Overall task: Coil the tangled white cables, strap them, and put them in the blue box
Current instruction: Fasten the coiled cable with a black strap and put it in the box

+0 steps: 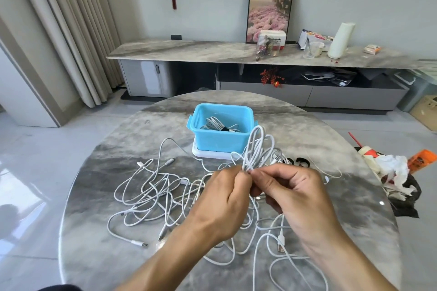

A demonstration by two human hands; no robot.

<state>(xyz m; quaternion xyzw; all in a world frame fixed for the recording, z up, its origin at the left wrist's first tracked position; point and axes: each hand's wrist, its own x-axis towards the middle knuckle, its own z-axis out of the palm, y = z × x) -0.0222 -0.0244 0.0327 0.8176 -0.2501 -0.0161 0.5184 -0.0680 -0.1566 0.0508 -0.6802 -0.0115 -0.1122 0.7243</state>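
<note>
Above the round marble table [99,196], my left hand [224,198] and my right hand [290,191] meet and both pinch the base of a coil of white cable [259,146] whose loops stand up above my fingers. A tangle of loose white cables [156,191] spreads over the table to the left and below my hands. The blue box [221,139] stands behind on a white lid [201,152] and holds one coiled cable with a black strap [220,126]. Two black straps [298,162] lie right of the box.
Off the table's right edge are a crumpled white and black bag [397,172], a bottle [369,153] and an orange item [423,159]. A long sideboard [189,51] with clutter stands against the far wall. Curtains [59,30] hang at the left.
</note>
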